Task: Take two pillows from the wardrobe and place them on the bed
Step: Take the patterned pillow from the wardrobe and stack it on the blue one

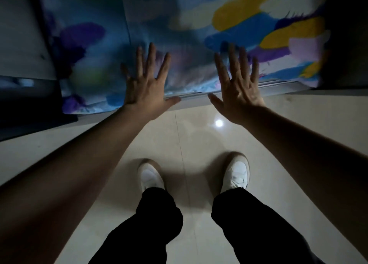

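Note:
Two pillows in blue, purple, yellow and white patterned covers stand side by side in the wardrobe's bottom compartment. The left pillow [87, 51] is blurred and in shadow; the right pillow [264, 25] is brighter. My left hand [146, 84] is stretched out with fingers spread, in front of the left pillow's lower right part. My right hand [238, 84] is also spread flat, before the right pillow's lower left corner. Neither hand holds anything. Whether the fingertips touch the fabric I cannot tell.
The wardrobe's grey sliding-door track [278, 85] runs along the floor under the pillows. A pale wardrobe panel [20, 35] stands at the left, with a dark object [29, 108] below it. My white shoes [151, 176] stand on the glossy tiled floor [199, 140].

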The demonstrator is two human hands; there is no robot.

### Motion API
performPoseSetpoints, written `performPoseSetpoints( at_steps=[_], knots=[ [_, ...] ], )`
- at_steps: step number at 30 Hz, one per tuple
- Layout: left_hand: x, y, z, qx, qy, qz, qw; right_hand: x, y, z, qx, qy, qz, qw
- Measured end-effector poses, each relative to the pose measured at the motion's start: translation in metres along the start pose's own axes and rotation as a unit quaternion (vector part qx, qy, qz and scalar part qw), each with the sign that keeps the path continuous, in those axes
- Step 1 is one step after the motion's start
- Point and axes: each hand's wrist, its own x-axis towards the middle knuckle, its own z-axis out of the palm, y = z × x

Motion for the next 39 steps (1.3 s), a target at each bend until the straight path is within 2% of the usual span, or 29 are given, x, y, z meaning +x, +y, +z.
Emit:
performPoseSetpoints(
  at_steps=[6, 12, 16, 19, 23, 25, 28, 32, 35, 39],
  knots=[
    [0.016, 0.011, 0.015, 0.020, -0.004, -0.028, 0.999, 0.019, 0.006, 0.013, -0.019, -0.013, -0.003, 1.000],
    [0.008, -0.002, -0.043, -0.022, -0.025, 0.004, 0.999, 0.004, -0.013, -0.031, 0.006, -0.066, -0.007, 0.998],
    [-0.021, -0.020, -0.087, -0.091, 0.053, 0.044, 0.993, -0.003, -0.026, -0.067, 0.009, -0.028, -0.001, 1.000],
    [-0.051, -0.035, -0.106, -0.137, 0.107, 0.039, 0.984, -0.013, -0.040, -0.088, 0.021, 0.015, 0.012, 1.000],
    [-0.094, -0.033, -0.116, -0.135, 0.073, 0.010, 0.988, -0.043, -0.056, -0.109, 0.026, -0.028, -0.019, 0.999],
    [-0.115, -0.026, -0.121, -0.136, 0.047, -0.010, 0.990, -0.060, -0.061, -0.120, 0.045, -0.043, -0.005, 0.998],
    [-0.134, -0.017, -0.130, -0.087, 0.039, 0.011, 0.995, -0.085, -0.065, -0.145, 0.087, -0.040, 0.023, 0.995],
    [-0.141, -0.003, -0.152, -0.017, 0.081, 0.007, 0.997, -0.128, -0.065, -0.175, 0.118, -0.032, 0.025, 0.992],
    [-0.156, 0.016, -0.182, 0.012, 0.036, 0.000, 0.999, -0.158, -0.066, -0.202, 0.134, -0.048, 0.032, 0.989],
    [-0.197, 0.033, -0.229, -0.014, -0.001, 0.037, 0.999, -0.210, -0.065, -0.249, 0.127, -0.067, 0.057, 0.988]
  ],
)
